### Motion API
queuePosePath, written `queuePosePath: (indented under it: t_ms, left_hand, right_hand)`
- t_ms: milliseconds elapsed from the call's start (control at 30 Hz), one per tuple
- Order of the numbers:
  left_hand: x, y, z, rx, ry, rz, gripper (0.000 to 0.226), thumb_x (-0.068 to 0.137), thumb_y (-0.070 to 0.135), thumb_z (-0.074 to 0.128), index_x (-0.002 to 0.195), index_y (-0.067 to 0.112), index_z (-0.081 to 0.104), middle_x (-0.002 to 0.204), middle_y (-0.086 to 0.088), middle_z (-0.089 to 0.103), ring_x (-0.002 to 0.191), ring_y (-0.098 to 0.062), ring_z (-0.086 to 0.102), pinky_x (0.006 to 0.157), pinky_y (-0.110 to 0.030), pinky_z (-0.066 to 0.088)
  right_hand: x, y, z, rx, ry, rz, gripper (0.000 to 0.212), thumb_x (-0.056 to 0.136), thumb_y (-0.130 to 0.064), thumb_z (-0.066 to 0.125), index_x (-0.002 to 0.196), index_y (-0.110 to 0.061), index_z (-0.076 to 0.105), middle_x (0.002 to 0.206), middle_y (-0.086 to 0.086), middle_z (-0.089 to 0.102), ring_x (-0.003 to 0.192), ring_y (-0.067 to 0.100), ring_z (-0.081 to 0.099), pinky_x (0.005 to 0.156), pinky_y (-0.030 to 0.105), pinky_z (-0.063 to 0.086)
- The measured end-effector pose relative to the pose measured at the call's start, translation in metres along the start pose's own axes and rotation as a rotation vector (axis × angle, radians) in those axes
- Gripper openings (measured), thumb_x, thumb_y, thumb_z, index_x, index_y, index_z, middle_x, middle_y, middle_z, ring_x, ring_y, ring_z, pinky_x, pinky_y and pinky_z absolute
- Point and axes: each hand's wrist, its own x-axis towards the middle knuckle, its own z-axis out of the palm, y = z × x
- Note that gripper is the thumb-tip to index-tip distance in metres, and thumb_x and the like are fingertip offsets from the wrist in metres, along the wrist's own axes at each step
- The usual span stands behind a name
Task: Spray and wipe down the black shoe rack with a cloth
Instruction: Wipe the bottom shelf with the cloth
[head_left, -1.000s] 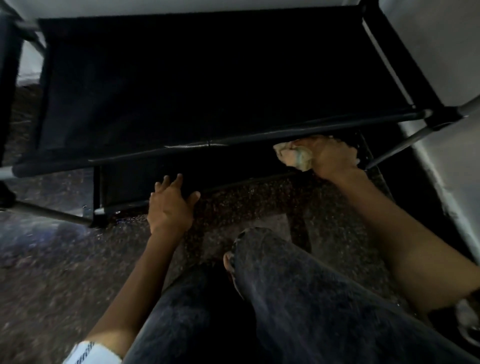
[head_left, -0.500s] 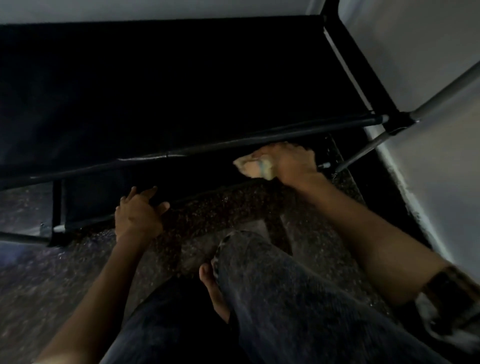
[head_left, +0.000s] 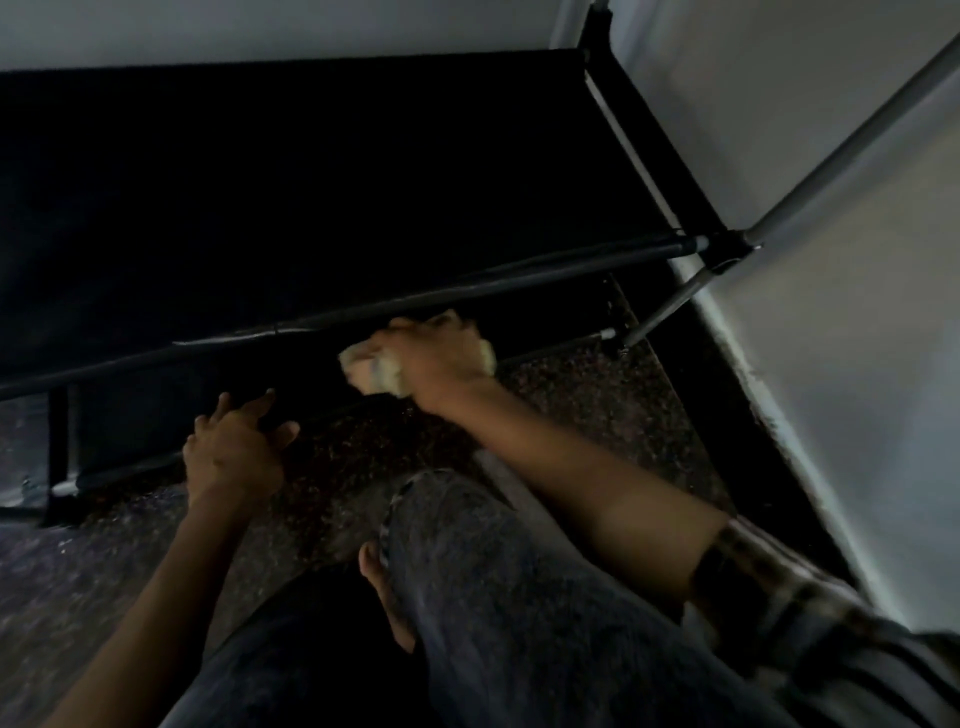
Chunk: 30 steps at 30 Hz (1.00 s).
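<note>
Black shoe rack (head_left: 322, 208) on the floor — pale cloth (head_left: 376, 366) bunched under its front bar.

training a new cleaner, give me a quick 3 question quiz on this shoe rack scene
1. True or false: the right hand grips the cloth.
2. The left hand is: A) holding a spray bottle B) resting open at the lower shelf edge C) holding the cloth
3. Fill in: the cloth sits just below the front ___ of the upper shelf of the shoe rack.

Key: 1 true; 2 B; 3 bar
</note>
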Motion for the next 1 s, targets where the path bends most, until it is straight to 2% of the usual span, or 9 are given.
queuePosePath:
  t_ms: [100, 200, 333, 500, 700, 800, 867, 933, 1000]
  left_hand:
    - [0.000, -0.001, -0.001, -0.012, 0.000, -0.016, 0.055, 0.092, 0.030, 0.057, 0.143, 0.019, 0.038, 0.154, -0.019, 0.021, 0.139, -0.042, 0.021, 0.112, -0.051, 0.022]
    - [0.001, -0.003, -0.001, -0.010, 0.001, -0.002, 0.055, 0.092, 0.032, 0.056, 0.143, 0.020, 0.038, 0.154, -0.019, 0.021, 0.138, -0.042, 0.022, 0.111, -0.051, 0.024]
    - [0.000, -0.001, 0.003, 0.011, 0.022, -0.008, 0.057, 0.093, 0.033, 0.054, 0.145, 0.022, 0.035, 0.154, -0.017, 0.022, 0.138, -0.040, 0.024, 0.111, -0.050, 0.025]
    - [-0.001, -0.002, 0.005, -0.160, 0.090, -0.014, 0.079, 0.088, 0.029, 0.063, 0.150, 0.016, 0.016, 0.151, -0.017, 0.029, 0.138, -0.035, 0.028, 0.112, -0.048, 0.025]
    - [-0.024, -0.002, 0.005, -0.580, 0.337, -0.102, 0.113, 0.070, 0.024, 0.082, 0.150, 0.010, 0.004, 0.154, -0.011, 0.019, 0.141, -0.024, 0.021, 0.113, -0.033, 0.020]
    - [-0.025, -0.011, 0.009, -0.588, 0.422, -0.265, 0.123, 0.066, 0.031, 0.083, 0.149, 0.004, -0.005, 0.156, -0.016, 0.005, 0.145, -0.030, 0.006, 0.118, -0.040, 0.007]
    - [-0.021, -0.017, 0.008, -0.593, 0.436, -0.383, 0.110, 0.079, 0.026, 0.071, 0.147, 0.003, -0.012, 0.156, -0.020, -0.007, 0.145, -0.033, -0.002, 0.118, -0.038, 0.000]
    - [-0.018, -0.019, 0.007, -0.593, 0.434, -0.425, 0.099, 0.088, 0.024, 0.061, 0.146, 0.001, -0.016, 0.155, -0.023, -0.011, 0.145, -0.033, -0.003, 0.118, -0.037, 0.001]
    - [-0.016, -0.020, 0.007, -0.579, 0.436, -0.426, 0.104, 0.085, 0.026, 0.064, 0.145, 0.000, -0.017, 0.154, -0.025, -0.010, 0.145, -0.033, -0.002, 0.118, -0.036, 0.002]
  right_hand:
    - [-0.006, 0.003, -0.014, 0.025, -0.026, -0.023, 0.045, 0.090, -0.040, 0.054, 0.134, -0.037, 0.045, 0.138, -0.004, 0.046, 0.123, 0.031, 0.047, 0.094, 0.042, 0.034]
    - [-0.024, 0.050, -0.033, 0.012, -0.020, 0.185, 0.046, 0.093, -0.049, 0.042, 0.135, -0.032, 0.047, 0.139, 0.005, 0.049, 0.125, 0.032, 0.048, 0.098, 0.040, 0.035]
    - [-0.034, 0.116, -0.035, -0.086, 0.007, 0.479, 0.046, 0.097, -0.039, 0.044, 0.138, -0.020, 0.043, 0.141, 0.012, 0.046, 0.129, 0.034, 0.043, 0.105, 0.045, 0.033]
    - [-0.002, 0.077, -0.015, -0.072, -0.013, 0.561, 0.043, 0.095, -0.033, 0.052, 0.133, -0.013, 0.048, 0.137, 0.014, 0.048, 0.129, 0.038, 0.040, 0.108, 0.047, 0.029]
    - [0.017, -0.059, -0.012, 0.362, 0.119, 0.366, 0.047, 0.086, -0.049, 0.054, 0.126, -0.024, 0.059, 0.135, 0.009, 0.053, 0.126, 0.033, 0.047, 0.104, 0.041, 0.040]
    - [0.025, -0.125, -0.001, 0.282, 0.142, 0.031, 0.034, 0.087, -0.046, 0.053, 0.117, -0.034, 0.060, 0.132, 0.003, 0.054, 0.125, 0.032, 0.048, 0.103, 0.042, 0.038]
    - [0.028, -0.153, 0.003, 0.088, 0.041, -0.171, 0.035, 0.092, -0.041, 0.048, 0.125, -0.034, 0.055, 0.140, 0.001, 0.047, 0.128, 0.030, 0.045, 0.105, 0.043, 0.034]
    - [0.032, -0.166, 0.009, -0.052, 0.019, -0.273, 0.039, 0.096, -0.040, 0.041, 0.133, -0.031, 0.049, 0.145, -0.002, 0.040, 0.130, 0.028, 0.042, 0.103, 0.043, 0.031]
    - [0.038, -0.167, 0.012, -0.059, -0.015, -0.252, 0.048, 0.093, -0.052, 0.033, 0.133, -0.032, 0.051, 0.142, -0.002, 0.044, 0.129, 0.029, 0.043, 0.103, 0.044, 0.034]
